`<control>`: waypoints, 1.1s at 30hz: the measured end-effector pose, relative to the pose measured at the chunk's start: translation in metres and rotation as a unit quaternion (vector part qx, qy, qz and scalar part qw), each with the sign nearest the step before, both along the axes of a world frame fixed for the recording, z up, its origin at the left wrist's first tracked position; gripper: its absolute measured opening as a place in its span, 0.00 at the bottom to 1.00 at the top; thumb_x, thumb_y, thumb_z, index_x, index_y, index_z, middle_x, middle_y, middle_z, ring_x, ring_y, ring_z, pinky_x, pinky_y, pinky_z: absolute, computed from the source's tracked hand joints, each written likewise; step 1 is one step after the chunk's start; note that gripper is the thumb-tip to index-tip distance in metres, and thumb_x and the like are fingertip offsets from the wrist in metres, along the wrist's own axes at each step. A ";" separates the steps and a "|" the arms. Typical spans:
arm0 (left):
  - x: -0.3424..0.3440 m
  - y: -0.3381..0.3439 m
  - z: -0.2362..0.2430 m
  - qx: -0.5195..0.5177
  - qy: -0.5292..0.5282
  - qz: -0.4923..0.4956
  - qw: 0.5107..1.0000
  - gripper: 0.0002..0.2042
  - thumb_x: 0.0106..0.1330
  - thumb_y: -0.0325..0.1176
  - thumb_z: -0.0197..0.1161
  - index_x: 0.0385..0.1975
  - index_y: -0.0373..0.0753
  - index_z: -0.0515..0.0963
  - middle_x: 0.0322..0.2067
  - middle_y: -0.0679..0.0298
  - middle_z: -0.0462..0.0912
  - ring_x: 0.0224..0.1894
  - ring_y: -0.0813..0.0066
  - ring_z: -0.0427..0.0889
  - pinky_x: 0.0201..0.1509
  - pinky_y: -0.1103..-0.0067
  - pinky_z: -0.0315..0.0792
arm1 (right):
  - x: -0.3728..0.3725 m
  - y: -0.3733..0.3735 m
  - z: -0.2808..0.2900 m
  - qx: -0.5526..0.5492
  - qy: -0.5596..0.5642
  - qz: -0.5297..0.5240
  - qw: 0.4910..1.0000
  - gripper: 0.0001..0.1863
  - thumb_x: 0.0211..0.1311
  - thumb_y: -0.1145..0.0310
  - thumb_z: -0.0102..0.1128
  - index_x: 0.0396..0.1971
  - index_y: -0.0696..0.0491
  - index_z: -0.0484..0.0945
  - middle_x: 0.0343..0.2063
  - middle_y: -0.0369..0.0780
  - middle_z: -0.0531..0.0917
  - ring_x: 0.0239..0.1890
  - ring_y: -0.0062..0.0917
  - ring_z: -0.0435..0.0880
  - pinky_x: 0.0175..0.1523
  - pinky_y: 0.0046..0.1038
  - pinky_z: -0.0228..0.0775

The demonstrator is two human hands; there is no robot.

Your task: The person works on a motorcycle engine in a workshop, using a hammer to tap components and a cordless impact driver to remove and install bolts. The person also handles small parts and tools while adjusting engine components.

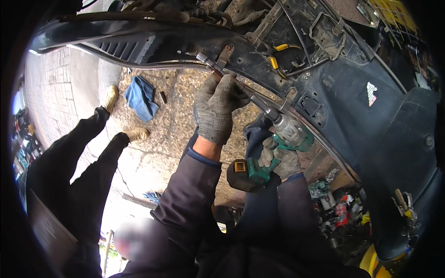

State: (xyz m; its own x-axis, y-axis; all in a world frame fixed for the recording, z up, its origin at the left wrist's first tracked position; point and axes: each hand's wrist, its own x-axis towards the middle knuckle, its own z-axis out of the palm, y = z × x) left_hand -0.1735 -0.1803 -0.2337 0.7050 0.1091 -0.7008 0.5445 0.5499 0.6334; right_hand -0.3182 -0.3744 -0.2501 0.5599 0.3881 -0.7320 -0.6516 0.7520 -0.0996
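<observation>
My left hand (215, 109), in a grey knitted glove, is closed around a long extension bar (248, 91). At the bar's upper left end a silver socket (204, 59) meets the edge of a dark vehicle body panel (259, 69), close to a rusty metal bracket (225, 55). The other end runs into the nose of a green cordless impact wrench (292, 132). My right hand (282, 160), also gloved, wraps the wrench's handle. Below that handle sits a black battery (245, 175) with a yellow patch. Whether the socket is seated on a fastener, I cannot tell.
Yellow-handled pliers (279, 59) lie on the panel, right of the bar. A blue cloth (141, 98) and a small dark cylinder (162, 97) lie on the speckled ground. Another person's legs (79, 143) stand at left. Assorted parts (340, 211) are piled at lower right.
</observation>
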 end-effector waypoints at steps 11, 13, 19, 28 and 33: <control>-0.012 0.057 -0.034 0.003 -0.166 -0.161 0.973 0.12 0.72 0.34 0.49 0.46 0.32 0.72 0.38 0.55 0.79 0.39 0.64 0.83 0.42 0.69 0.81 | -0.017 0.042 -0.096 0.065 -0.100 -0.011 0.993 0.25 0.50 0.70 0.72 0.48 0.61 0.75 0.26 0.39 0.82 0.30 0.29 0.82 0.39 0.33 0.74; -0.023 0.082 -0.045 -0.013 -0.162 -0.163 0.973 0.13 0.72 0.37 0.48 0.46 0.34 0.72 0.38 0.54 0.80 0.39 0.63 0.83 0.43 0.67 0.80 | -0.009 0.046 -0.120 0.076 -0.198 0.023 0.977 0.27 0.51 0.76 0.71 0.53 0.58 0.73 0.33 0.36 0.82 0.34 0.22 0.82 0.39 0.28 0.76; -0.053 0.173 -0.141 0.389 -0.191 -0.370 0.822 0.08 0.65 0.35 0.56 0.29 0.38 0.74 0.23 0.67 0.76 0.29 0.75 0.78 0.33 0.78 0.74 | 0.015 0.085 -0.188 -0.084 -0.195 0.279 0.937 0.22 0.57 0.73 0.64 0.53 0.51 0.75 0.33 0.33 0.80 0.27 0.17 0.78 0.33 0.22 0.74; -0.147 0.204 -0.347 0.736 -0.223 -0.617 0.167 0.05 0.53 0.37 0.58 0.20 0.50 0.79 0.24 0.71 0.80 0.34 0.71 0.81 0.41 0.70 0.71 | 0.013 0.120 -0.328 -0.222 -0.072 0.411 0.881 0.11 0.54 0.65 0.66 0.37 0.50 0.80 0.21 0.36 0.79 0.21 0.27 0.77 0.28 0.34 0.72; -0.150 0.201 -0.387 0.651 -0.255 -0.704 0.128 0.07 0.56 0.36 0.57 0.21 0.50 0.81 0.27 0.69 0.83 0.36 0.68 0.83 0.40 0.68 0.73 | -0.017 0.115 -0.395 -0.386 -0.255 0.538 0.705 0.11 0.59 0.60 0.59 0.37 0.49 0.79 0.28 0.40 0.80 0.30 0.34 0.78 0.37 0.37 0.71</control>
